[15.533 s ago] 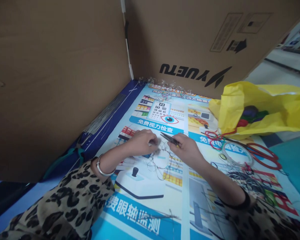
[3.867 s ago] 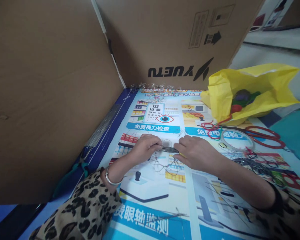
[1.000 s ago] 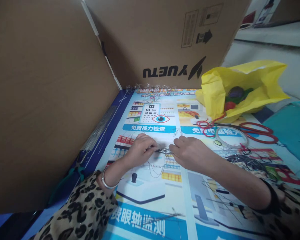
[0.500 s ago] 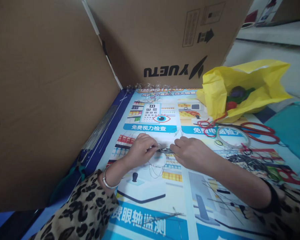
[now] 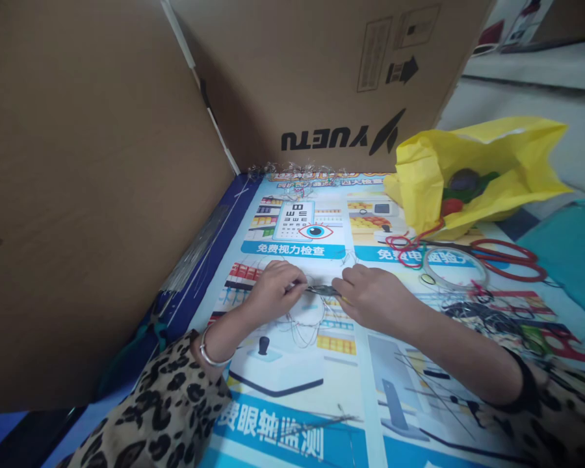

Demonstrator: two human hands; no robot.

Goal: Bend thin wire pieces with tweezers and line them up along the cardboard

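Note:
My right hand (image 5: 370, 296) is closed around a pair of pliers (image 5: 322, 290); their grey jaws point left and a bit of yellow handle shows under my fingers. Facing it, my left hand (image 5: 276, 289) pinches a thin wire piece, and the pliers' tips reach almost to those fingertips. Thin wire loops (image 5: 306, 330) hang below, between my hands, over the printed sheet (image 5: 336, 377). What exactly lies inside the left pinch is too small to make out fully.
Cardboard walls (image 5: 253, 78) stand at the left and back. To the right are a yellow bag (image 5: 419, 175) with yarn, red-handled scissors (image 5: 509, 260), a white ring (image 5: 455, 268) and dark wire bundles (image 5: 487, 322). Silvery wire pieces (image 5: 302, 179) lie at the back, cut wires (image 5: 316, 426) in front.
The pliers' jaws have turned slightly and show more plainly between my hands. Both hands have stayed nearly in place.

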